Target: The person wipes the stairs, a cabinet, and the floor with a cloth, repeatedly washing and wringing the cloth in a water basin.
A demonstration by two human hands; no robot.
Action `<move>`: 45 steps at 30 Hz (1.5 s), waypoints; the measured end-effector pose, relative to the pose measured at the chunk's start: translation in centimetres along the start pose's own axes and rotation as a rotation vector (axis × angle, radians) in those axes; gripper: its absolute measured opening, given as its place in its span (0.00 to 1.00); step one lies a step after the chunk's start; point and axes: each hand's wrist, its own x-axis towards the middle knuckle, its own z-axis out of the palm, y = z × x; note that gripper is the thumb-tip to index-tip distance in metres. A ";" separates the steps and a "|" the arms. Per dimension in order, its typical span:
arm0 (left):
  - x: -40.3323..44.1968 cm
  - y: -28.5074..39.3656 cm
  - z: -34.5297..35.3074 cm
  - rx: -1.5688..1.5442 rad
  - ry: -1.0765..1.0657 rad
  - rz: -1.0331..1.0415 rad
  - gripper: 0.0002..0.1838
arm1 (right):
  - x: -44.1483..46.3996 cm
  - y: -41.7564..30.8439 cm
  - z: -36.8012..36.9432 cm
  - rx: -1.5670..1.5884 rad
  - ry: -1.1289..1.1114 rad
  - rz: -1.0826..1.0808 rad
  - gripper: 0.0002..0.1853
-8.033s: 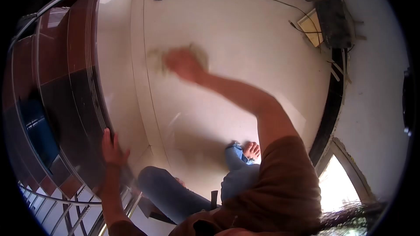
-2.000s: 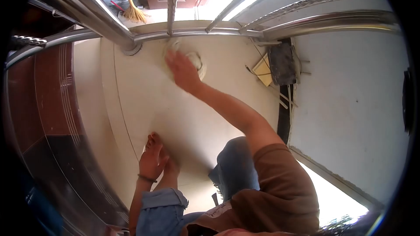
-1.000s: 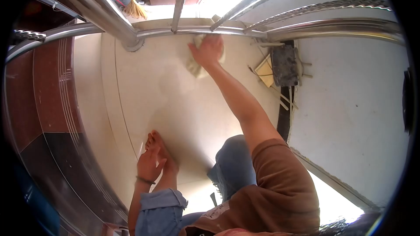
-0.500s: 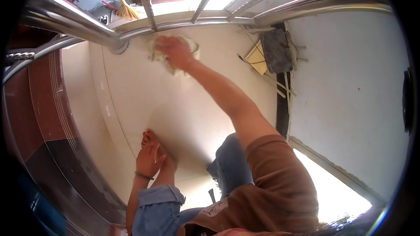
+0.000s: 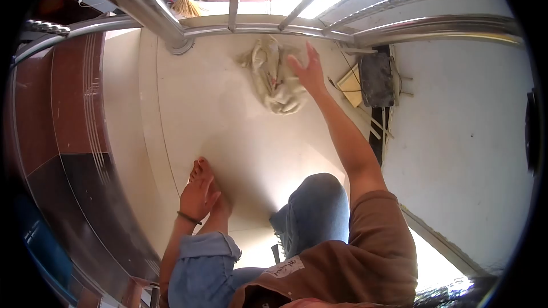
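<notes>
A crumpled pale cloth [image 5: 277, 80] lies on the cream tiled floor [image 5: 194, 102], close to the metal railing. My right hand [image 5: 308, 70] is just to the right of the cloth, fingers spread, holding nothing; whether its edge touches the cloth I cannot tell. My left hand [image 5: 198, 197], with a dark band at the wrist, rests over my bare foot [image 5: 202, 168], its fingers apart and nothing in them.
The railing [image 5: 262, 28] crosses the far side, with a broom [image 5: 185, 3] beyond it. At the right, a dark box [image 5: 377, 80], a yellowish board [image 5: 350, 86], a cable and thin strips lie by the wall. Dark red and black tiled steps [image 5: 74, 137] line the left.
My right hand has come off the cloth and moved right, its fingers now spread. The cloth lies farther right and more bunched. My left hand has stayed over the foot.
</notes>
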 end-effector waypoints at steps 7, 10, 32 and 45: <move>-1.3 -1.7 0.4 -0.062 0.044 -0.019 0.28 | -5.2 -1.2 4.1 -0.621 0.031 -0.239 0.55; -2.2 -2.2 0.7 -0.085 0.064 -0.012 0.29 | -2.6 -3.7 8.3 -0.656 0.024 -0.218 0.52; 1.0 -0.8 -0.7 -0.035 -0.007 -0.012 0.49 | -4.8 -10.2 10.1 -0.709 -0.690 -0.771 0.16; -1.3 -2.0 -0.5 -0.126 -0.099 -0.120 0.42 | -2.4 -2.3 1.7 0.144 -0.170 0.079 0.24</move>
